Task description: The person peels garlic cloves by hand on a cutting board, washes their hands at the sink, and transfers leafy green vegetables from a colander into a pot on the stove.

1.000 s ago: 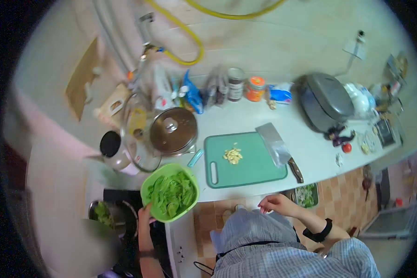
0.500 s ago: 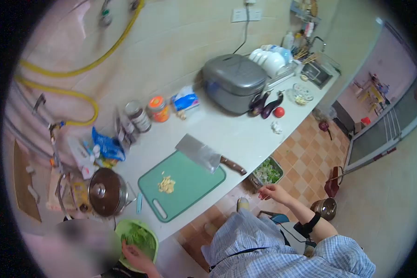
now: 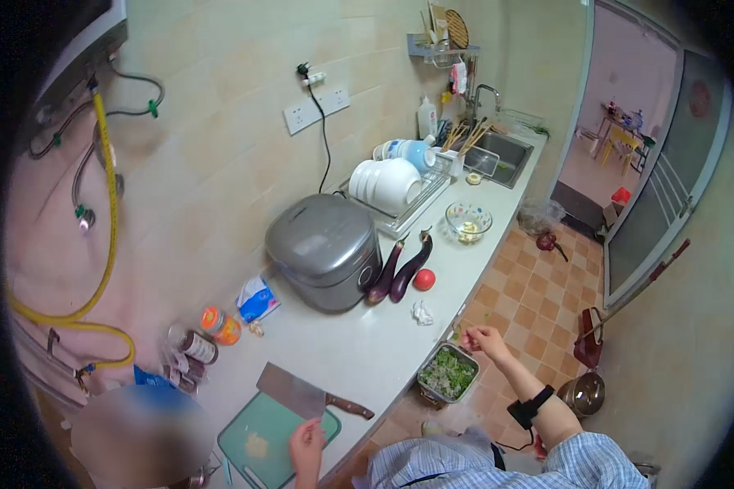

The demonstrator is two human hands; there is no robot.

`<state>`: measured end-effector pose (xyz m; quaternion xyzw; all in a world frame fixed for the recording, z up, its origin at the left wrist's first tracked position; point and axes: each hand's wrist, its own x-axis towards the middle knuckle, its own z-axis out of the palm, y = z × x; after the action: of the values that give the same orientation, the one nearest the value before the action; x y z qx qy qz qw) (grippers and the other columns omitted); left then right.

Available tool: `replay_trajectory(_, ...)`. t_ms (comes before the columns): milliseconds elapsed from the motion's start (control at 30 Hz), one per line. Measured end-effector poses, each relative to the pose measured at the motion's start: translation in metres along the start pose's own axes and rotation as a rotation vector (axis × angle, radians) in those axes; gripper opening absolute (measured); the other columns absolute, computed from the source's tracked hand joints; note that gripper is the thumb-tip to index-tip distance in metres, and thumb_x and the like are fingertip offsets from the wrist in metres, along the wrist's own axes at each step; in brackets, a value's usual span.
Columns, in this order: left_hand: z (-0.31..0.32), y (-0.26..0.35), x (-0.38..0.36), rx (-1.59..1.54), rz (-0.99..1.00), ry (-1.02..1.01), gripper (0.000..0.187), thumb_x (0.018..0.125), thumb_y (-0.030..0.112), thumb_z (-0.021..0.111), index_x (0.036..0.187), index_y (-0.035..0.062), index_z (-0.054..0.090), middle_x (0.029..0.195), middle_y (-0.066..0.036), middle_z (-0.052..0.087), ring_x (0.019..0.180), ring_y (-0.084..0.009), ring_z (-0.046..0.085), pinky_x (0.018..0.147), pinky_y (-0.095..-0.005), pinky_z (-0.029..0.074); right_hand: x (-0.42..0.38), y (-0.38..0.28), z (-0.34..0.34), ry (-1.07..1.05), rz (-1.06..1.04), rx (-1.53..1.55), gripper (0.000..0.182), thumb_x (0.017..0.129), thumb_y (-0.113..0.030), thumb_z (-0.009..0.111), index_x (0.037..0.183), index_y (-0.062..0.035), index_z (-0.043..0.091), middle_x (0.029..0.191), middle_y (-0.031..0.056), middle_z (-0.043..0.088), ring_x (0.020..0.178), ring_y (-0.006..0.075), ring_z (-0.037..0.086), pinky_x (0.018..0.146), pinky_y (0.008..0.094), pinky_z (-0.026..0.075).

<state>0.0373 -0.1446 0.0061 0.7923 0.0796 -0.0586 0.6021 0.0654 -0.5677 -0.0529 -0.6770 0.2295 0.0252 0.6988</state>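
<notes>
My left hand (image 3: 306,444) is over the right part of the green cutting board (image 3: 257,416), its fingers loosely bent and no object visible in them. Just above it, a cleaver (image 3: 302,395) lies across the board's far edge, its wooden handle pointing right. Chopped pale pieces (image 3: 257,445), possibly garlic, sit on the board left of my hand. My right hand (image 3: 483,342) hangs in the air past the counter's front edge, fingertips pinched together; what they hold, if anything, is too small to make out. Close below it stands a bin (image 3: 422,394) with green vegetable scraps.
Along the counter stand a grey rice cooker (image 3: 322,253), two eggplants (image 3: 412,265), a tomato (image 3: 424,279), crumpled white paper (image 3: 422,313) and a glass bowl (image 3: 468,222). Jars (image 3: 220,325) and a tissue pack (image 3: 258,300) line the wall. A blur covers the lower left.
The view has swung right, toward the sink. My left hand has left the green basin of leafy greens and come over the cutting board. My right hand remains raised and pinched near the bin.
</notes>
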Motion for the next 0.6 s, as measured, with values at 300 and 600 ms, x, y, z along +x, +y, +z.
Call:
replay_trajectory(300,0.096,0.059,0.055,-0.047,-0.054,-0.534,0.016,0.081,0.005,0.046,0.075,-0.0036,0.057,0.062,-0.005,0.056,0.056,-0.0089,0.054,0.054,-0.0202,0.045,0.056,-0.048,-0.004,0.129,-0.089,0.205,0.025,0.088,-0.02,0.04,0.095,-0.0008,0.055,0.073,0.0048,0.057,0.064,0.0115,0.056,0.06,0.0238,0.048)
replay_trajectory(600,0.127,0.056,0.105,0.006,-0.118,-0.568,0.018,0.082,0.009,0.047,0.079,-0.0033,0.059,0.058,-0.004,0.053,0.054,-0.0098,0.053,0.05,-0.0199,0.045,0.088,-0.057,-0.084,0.201,-0.064,0.158,0.03,0.089,-0.026,0.038,0.095,-0.0006,0.055,0.072,0.0046,0.057,0.064,0.0127,0.057,0.06,0.0251,0.048)
